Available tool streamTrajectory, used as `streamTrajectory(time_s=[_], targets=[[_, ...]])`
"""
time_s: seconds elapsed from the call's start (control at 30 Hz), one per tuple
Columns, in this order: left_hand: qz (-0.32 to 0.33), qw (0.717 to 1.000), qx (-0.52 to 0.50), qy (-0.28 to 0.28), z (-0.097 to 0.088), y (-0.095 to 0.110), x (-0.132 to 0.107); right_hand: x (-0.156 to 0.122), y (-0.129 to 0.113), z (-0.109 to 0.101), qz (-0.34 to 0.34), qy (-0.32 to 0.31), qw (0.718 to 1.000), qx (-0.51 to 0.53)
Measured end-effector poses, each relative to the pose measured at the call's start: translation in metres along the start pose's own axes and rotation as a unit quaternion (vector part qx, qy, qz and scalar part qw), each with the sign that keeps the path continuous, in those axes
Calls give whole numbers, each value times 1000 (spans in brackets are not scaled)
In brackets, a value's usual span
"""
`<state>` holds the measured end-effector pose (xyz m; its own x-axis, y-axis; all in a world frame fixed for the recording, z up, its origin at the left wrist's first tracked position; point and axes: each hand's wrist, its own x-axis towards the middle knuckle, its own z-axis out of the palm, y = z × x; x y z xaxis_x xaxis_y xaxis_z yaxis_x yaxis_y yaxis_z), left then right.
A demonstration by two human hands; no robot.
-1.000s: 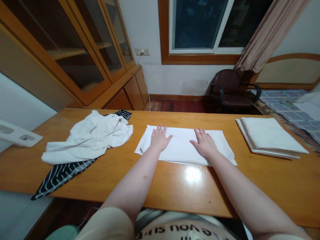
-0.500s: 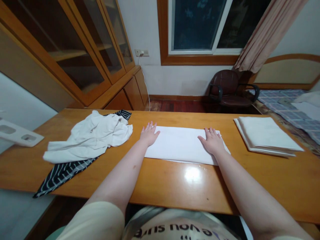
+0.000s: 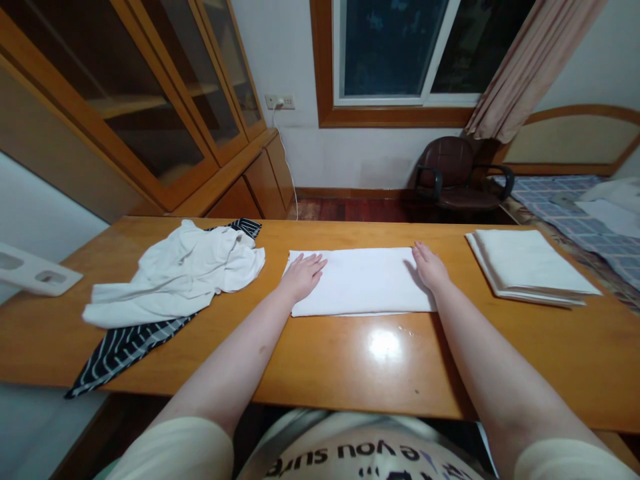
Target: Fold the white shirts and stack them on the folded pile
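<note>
A white cloth (image 3: 363, 280), folded into a long rectangle, lies flat in the middle of the wooden table (image 3: 325, 360). My left hand (image 3: 301, 273) rests palm down on its left end, fingers stretched out and pointing right. On the right end sits my right hand (image 3: 429, 265), also flat with the fingers extended. Neither hand holds anything.
A crumpled white garment (image 3: 185, 277) lies over a black striped cloth (image 3: 120, 347) at the table's left. A stack of folded white cloths (image 3: 527, 265) sits at the right. A white plastic piece (image 3: 30, 273) juts in at far left. Behind the table stand a brown armchair (image 3: 453, 177) and a bed (image 3: 580, 200).
Both hands slid outward from the cloth's middle to its two ends. The cloth now looks smoother and narrower, with its corners squared.
</note>
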<state>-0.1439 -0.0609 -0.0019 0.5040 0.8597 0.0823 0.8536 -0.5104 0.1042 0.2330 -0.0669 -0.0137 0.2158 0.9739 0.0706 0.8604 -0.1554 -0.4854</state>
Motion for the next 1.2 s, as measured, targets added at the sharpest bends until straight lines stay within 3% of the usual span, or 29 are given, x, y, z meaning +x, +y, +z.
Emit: streamTrajectory(time_s=[0.13,0.23,0.37,0.5,0.6,0.73,0.87,1.07,1.2], targets=[[-12,998,-49,-46,-4,5,-11,-7,5,-10,15,42,987,152],[-39,994,-81,-69,-11,8,-32,-23,7,-18,43,52,982,176],[-59,985,-131,-96,-18,12,-74,-50,9,-29,55,26,993,103],[-144,977,-126,-89,-15,14,-105,-73,13,-34,51,32,998,13],[-176,978,-74,-81,-10,18,-112,-87,9,-24,-15,50,997,-59],[-172,981,-2,-86,-7,28,-111,-97,-6,0,-103,-52,982,-147],[-186,978,33,-83,-9,40,-110,-82,-8,5,-120,-93,966,-209],[-156,986,25,-59,-14,63,-121,-32,8,-12,-132,-117,962,-208],[-141,989,24,-47,-15,83,-130,-26,-25,-10,-64,-103,969,-215]])
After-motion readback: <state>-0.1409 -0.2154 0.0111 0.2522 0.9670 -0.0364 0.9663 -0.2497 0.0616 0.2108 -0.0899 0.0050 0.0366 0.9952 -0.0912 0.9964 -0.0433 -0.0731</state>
